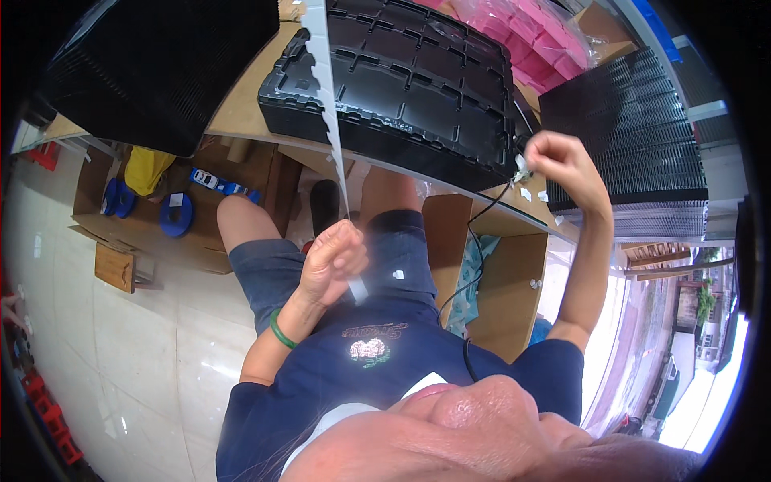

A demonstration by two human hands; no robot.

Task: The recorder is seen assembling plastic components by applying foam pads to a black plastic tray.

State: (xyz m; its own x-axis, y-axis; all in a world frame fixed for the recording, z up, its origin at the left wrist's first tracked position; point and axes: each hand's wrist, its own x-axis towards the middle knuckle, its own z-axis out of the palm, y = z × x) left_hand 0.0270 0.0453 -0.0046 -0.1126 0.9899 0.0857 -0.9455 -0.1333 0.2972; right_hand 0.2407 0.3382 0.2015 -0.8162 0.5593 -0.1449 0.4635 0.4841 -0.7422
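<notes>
My left hand point(333, 257) is closed around the lower part of a long white strip point(329, 104). The strip has a toothed left edge and runs up past the top of the view; its tail end shows below my fist, over my lap. At the right corner of the table, my right hand point(566, 165) is closed in a pinch. A small white piece point(521, 165) shows at its fingertips, too small to name more exactly. Beside it lies a stack of black plastic trays point(401, 88) with molded compartments.
Tall black tray stacks stand at the left point(161, 72) and right point(626, 136). Pink trays point(530, 40) in clear film lie behind. White scraps point(526, 194) and a black cable point(479, 249) are at the table edge. Below are a cardboard box point(506, 297) and blue tape rolls point(176, 215).
</notes>
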